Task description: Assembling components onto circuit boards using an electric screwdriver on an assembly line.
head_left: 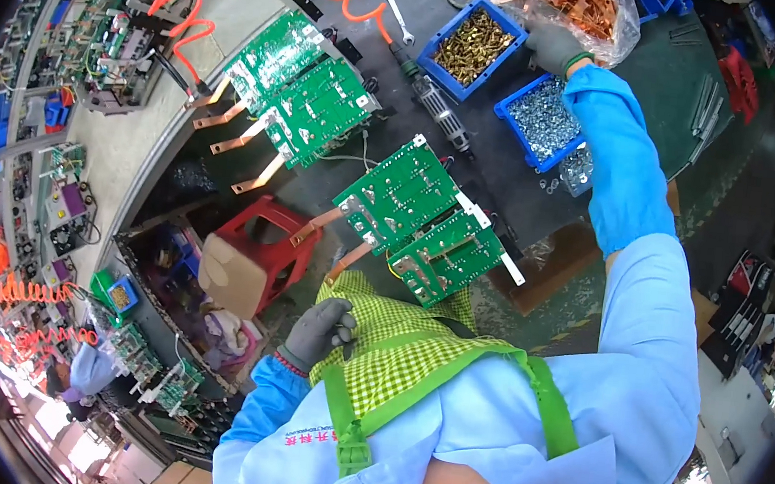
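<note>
Here, in the head view, the fetching of a small part seems to be in hand. The right hand in a grey glove (555, 48) is stretched to the far right, just beside a clear plastic bag (624, 36). The shiny orange copper pieces (573, 6) are kept in that bag, at the far edge of the dark grey table (492, 173). Its fingertips are partly hidden, so it cannot be told whether anything is held. The left hand in a grey glove (318, 333) is kept near, by the green checked cloth apron (408, 365), with its fingers curled in and nothing seen in them. For the next move, a small, careful pinch is probably needed.

Four flat green circuit boards (401, 197) can be counted, two near and two farther left. Six flat copper strips (314, 226) are seen sticking out from them. Two blue plastic bins (517, 141) are set by the right hand, one with gold-coloured screws (472, 47), one with silver bits (547, 117). One silver wrench (400, 19) is seen; the loose pieces are too many to count.
</note>
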Motion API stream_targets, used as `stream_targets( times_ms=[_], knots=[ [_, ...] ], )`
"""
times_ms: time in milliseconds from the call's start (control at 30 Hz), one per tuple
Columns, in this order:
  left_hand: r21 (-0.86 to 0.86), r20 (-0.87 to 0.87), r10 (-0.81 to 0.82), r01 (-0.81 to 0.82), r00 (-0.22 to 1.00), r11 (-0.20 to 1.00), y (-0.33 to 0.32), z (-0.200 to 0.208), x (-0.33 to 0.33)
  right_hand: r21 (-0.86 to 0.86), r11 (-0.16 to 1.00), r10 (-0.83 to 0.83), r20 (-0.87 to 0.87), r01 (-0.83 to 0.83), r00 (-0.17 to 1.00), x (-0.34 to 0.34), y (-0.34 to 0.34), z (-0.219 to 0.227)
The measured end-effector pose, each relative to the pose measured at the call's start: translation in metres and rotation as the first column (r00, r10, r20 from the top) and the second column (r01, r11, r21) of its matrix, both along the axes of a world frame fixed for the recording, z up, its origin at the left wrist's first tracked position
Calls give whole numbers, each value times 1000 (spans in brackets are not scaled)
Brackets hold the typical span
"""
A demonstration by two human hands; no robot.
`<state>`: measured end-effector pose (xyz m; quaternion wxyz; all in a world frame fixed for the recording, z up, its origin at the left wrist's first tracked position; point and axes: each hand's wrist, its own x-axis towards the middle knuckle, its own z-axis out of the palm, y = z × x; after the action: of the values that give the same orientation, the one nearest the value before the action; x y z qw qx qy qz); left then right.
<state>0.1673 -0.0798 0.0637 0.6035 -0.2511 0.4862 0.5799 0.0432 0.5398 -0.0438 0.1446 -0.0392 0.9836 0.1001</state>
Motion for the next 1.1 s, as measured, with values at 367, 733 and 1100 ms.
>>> stream_targets(
  times_ms=[367,733,1100],
  knots=[
    [77,-82,-6,12,997,997,17,-18,-5,-734,679,-474,-458,-19,752,56,27,51],
    [14,-26,-152,152,988,988,39,-18,-8,-780,626,-527,-435,-13,730,77,-42,95],
    [220,-527,-101,250,844,943,74,-77,-4,-987,-12,-448,150,162,881,202,-293,226]
  ],
)
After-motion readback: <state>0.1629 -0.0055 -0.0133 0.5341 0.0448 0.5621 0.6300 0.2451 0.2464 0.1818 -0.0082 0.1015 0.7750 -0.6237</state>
